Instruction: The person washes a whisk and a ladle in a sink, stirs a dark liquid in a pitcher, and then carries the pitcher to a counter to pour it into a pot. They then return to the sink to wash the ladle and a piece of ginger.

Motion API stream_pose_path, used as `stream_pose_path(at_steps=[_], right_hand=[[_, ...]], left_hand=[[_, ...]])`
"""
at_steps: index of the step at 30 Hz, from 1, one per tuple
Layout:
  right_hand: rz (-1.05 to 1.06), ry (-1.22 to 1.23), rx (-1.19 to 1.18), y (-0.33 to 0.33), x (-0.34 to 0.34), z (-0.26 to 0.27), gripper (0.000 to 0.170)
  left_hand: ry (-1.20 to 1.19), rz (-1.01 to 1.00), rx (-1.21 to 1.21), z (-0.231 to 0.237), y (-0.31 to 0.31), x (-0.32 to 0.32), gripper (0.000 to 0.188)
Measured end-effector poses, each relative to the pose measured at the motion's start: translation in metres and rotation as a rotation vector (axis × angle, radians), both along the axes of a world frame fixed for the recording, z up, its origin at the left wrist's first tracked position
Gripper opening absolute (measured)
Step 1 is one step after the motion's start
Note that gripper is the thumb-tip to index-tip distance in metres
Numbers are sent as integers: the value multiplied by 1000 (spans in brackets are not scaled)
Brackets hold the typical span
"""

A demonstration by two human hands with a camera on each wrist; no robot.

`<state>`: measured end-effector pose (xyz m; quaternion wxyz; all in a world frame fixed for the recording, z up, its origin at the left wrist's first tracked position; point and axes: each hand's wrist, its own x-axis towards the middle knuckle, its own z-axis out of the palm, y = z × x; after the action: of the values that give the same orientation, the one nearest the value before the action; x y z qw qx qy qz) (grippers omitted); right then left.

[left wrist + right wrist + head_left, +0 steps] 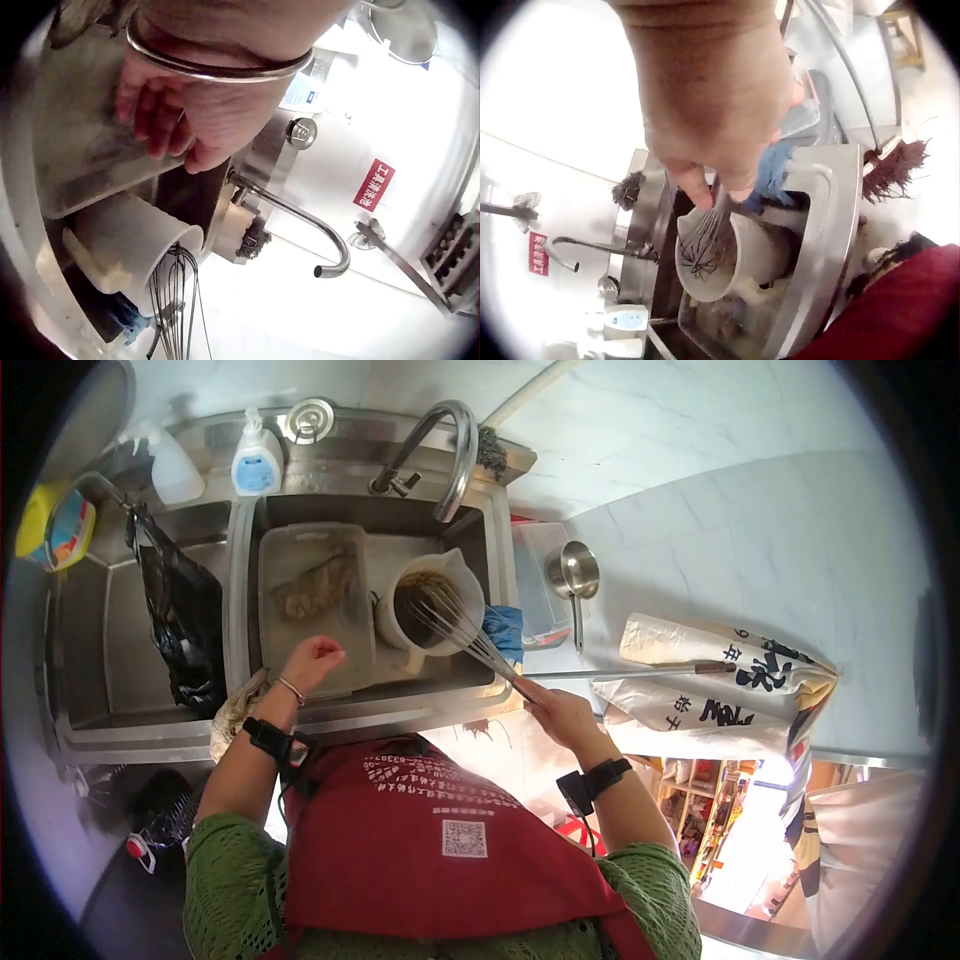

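Note:
My right hand (560,715) grips the handle of a wire balloon whisk (478,643). Its wires reach into the mouth of a white plastic pitcher (465,582) with dark brown contents, tilted in the right-hand sink basin; the right wrist view shows the whisk (705,241) inside the rim. My left hand (315,660), with a bangle at its wrist, hovers over the sink's near side with fingers loosely curled and nothing held. Close beyond it sits a translucent plastic tub (352,660) holding a brownish clump (318,588), left of the pitcher.
A chrome faucet (465,455) arches over the basin's back. A black plastic bag (180,615) hangs over the left basin. A soap bottle (257,460) stands behind. Blue cloth (503,632) lies by the right rim, with a metal saucepan (573,570) farther right.

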<state>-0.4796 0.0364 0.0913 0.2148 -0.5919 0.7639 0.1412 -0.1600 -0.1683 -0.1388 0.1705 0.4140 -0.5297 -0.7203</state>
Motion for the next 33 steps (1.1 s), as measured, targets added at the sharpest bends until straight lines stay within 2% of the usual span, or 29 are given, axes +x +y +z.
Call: stream_pose_path(at_steps=[8,11,14,16,17,19,21,22,24,25,27,28,30,31,33], right_hand=[[2,36,38,16,-11,4,46],[15,-2,21,14,-14,0,46],[89,31,21,-13,-17,-14,44],[154,96,136,-50,-14,-28,39],[185,102,135,-70,-10,-33,39],[219,103,130,-104,-2,-49,38],[400,159,127,-128,1,-68,35],[405,155,125,-134,3,-76,35],[419,284,267,-146,12,-87,27],[425,279,265,-155,16,-89,27],[618,128,406,-173,21,-88,23],[619,128,403,-182,16,-92,23],[438,57,235,-204,6,-99,23],[453,60,233,-211,4,-100,23],[421,275,518,-215,4,-101,25]], left_hand=[[-8,145,91,20,-3,30,18],[59,165,101,13,-5,36,16],[40,164,39,8,-4,37,15],[-6,145,-33,19,0,34,14],[-51,129,-107,24,2,34,14],[-44,97,-106,18,7,35,14],[-32,69,-106,18,10,37,14],[-50,49,-130,19,13,39,15],[-74,33,-153,25,17,44,15],[-105,34,-135,31,18,47,15],[-139,39,-117,31,22,53,14],[-123,59,-85,24,24,55,16],[-103,95,-60,20,25,56,18],[-101,96,-96,20,26,56,18],[-102,103,-121,18,32,58,18]])
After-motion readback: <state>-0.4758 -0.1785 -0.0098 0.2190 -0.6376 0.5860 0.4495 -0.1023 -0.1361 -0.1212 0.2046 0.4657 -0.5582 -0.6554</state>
